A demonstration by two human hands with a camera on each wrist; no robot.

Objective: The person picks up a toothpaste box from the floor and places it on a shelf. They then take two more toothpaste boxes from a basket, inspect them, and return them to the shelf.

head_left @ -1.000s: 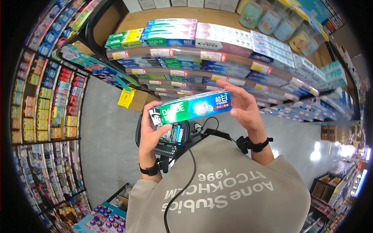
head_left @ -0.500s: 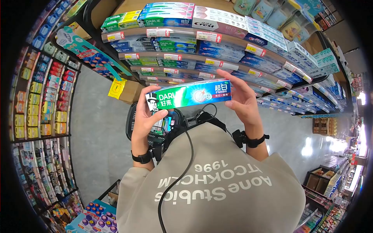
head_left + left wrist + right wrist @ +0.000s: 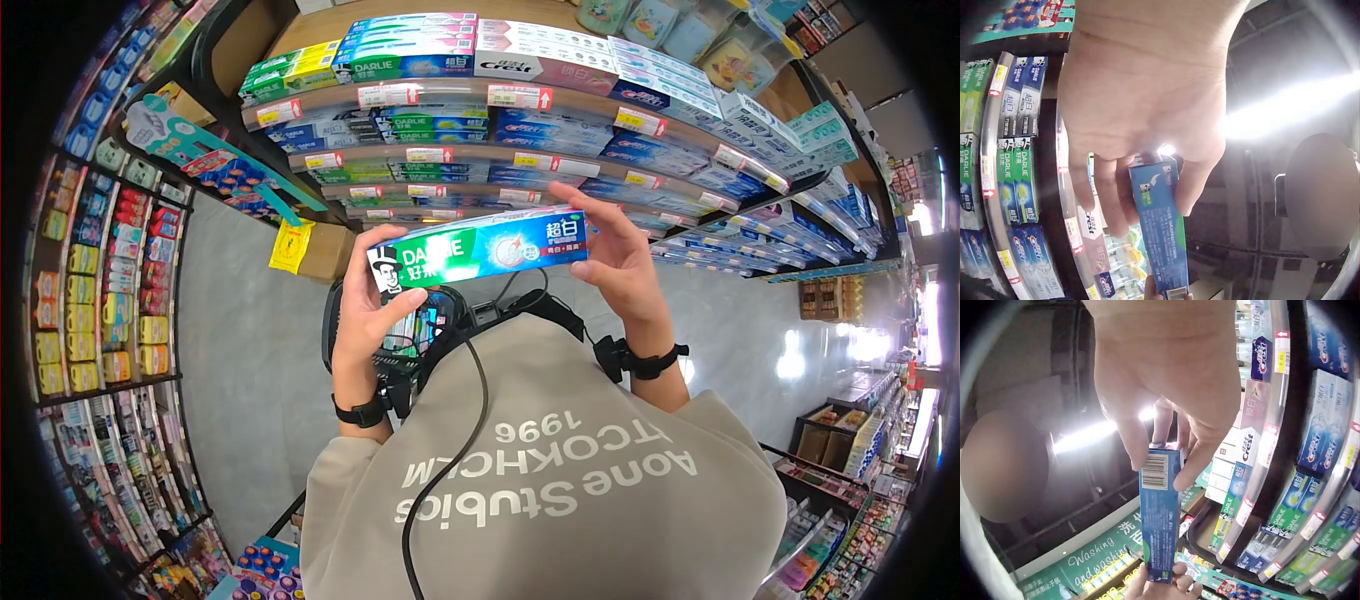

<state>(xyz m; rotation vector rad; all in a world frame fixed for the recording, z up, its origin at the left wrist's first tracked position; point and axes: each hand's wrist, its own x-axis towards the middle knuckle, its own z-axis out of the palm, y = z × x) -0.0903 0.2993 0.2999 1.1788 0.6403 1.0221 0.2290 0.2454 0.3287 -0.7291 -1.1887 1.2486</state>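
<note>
A long green and blue Darlie toothpaste box is held level between both hands, its printed front facing up toward the head view. The left hand grips its green end, thumb on the near face and fingers behind. At the blue end, the right hand pinches the box between thumb and fingers. In the left wrist view the left hand holds one end of the box, with its small-print side showing. The right wrist view shows the right hand on the barcode end of the box.
Beyond the hands, curved shelves carry rows of toothpaste boxes. Below the held box is a black basket with items inside. A brown carton with a yellow tag is at the left shelf end. More stocked shelves line the left side.
Both hands and the box have shifted slightly left in the head view, and the shelves have moved up and left within it. The hold on the box looks the same.
</note>
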